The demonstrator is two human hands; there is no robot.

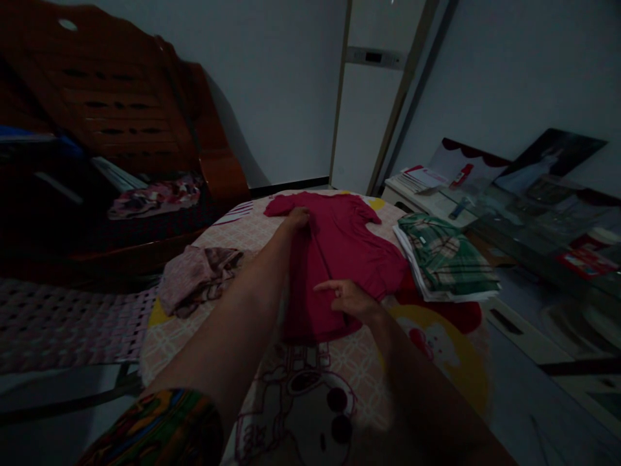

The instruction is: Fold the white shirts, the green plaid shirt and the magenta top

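A dark pink T-shirt lies spread on a bed covered with a pink cartoon-print sheet. My left hand reaches far out and grips the shirt near its left shoulder, fingers closed on the fabric. My right hand rests on the shirt's lower part, index finger pointing left and the other fingers curled on the cloth. The shirt's left side looks folded inward along a vertical crease between my hands.
A crumpled pinkish garment lies left of the shirt. A stack of folded clothes topped by green plaid sits at the right. A wooden headboard stands at the back left, a cluttered low table at the right.
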